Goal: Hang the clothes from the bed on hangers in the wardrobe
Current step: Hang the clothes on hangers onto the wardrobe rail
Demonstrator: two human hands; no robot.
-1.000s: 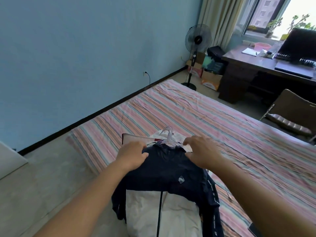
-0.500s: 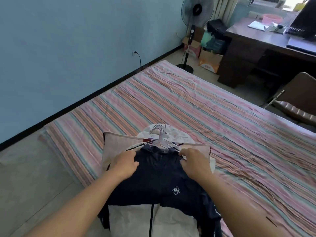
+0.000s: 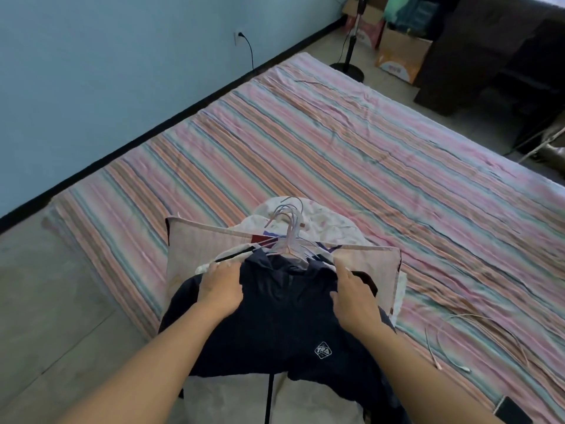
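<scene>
Jacket: a navy and cream jacket [image 3: 284,328] is laid on top of a stack of clothes at the lower centre of the frame, at the near corner of the bed [image 3: 351,154].
Hangers: a cluster of pale wire hangers [image 3: 289,231] is seen at the jacket's collar, the hooks pointing toward the upper part of the frame and lying over a white garment [image 3: 330,221].
Left hand: the left hand [image 3: 220,287] is placed on the jacket's left shoulder, fingers curled around the fabric edge.
Right hand: the right hand [image 3: 354,296] is set on the right shoulder, its grip closed on the cloth there.
Edges: the stack overhangs the bed's near edge at the lower left; bare floor [image 3: 52,301] is seen beside it.
Open room: a wide stretch of striped sheet is spread from the centre to the right of the frame.
Bed surface: loose thin wire hangers [image 3: 477,338] lie at the lower right, with a dark phone [image 3: 512,410] at the bottom right corner.
Room: a blue wall [image 3: 107,56] fills the upper left; a fan stand [image 3: 348,59], cardboard boxes [image 3: 400,53] and a dark desk [image 3: 489,50] are seen at the upper right.
</scene>
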